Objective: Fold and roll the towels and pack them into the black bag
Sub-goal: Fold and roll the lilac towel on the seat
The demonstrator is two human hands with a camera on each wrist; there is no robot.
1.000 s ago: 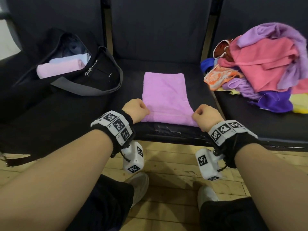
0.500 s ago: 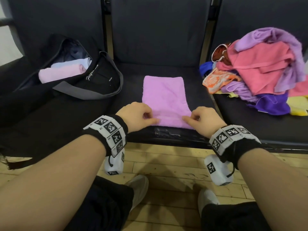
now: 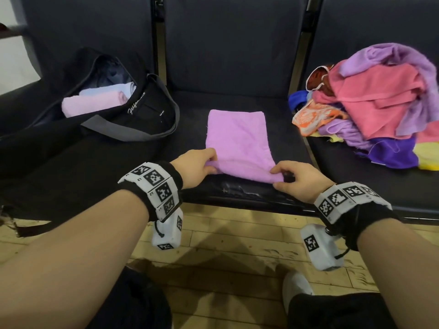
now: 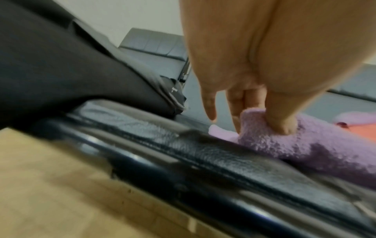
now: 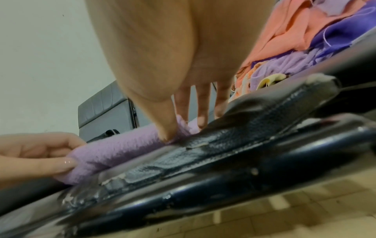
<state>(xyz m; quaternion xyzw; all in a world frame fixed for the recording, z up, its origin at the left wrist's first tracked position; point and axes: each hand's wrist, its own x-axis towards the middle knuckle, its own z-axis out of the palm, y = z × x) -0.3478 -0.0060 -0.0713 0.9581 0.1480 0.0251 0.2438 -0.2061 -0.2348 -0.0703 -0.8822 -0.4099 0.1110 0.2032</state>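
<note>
A row of dark padded seats over a wooden floor serves as the surface, with the black bag on the left seat already holding rolled towels and a loose pile of towels on the right seat. On the middle seat lies the folded purple towel, soft, light and floppy, so it looks best taken at its two near corners. There the left hand and right hand each pinch the near edge, which is turned up into the start of a roll.

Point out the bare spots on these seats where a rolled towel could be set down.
Bare seat flanks the purple towel: toward the black bag and toward the towel pile. The pile's seat stays bare along its front edge. Crowded: bag seat, pile.
</note>
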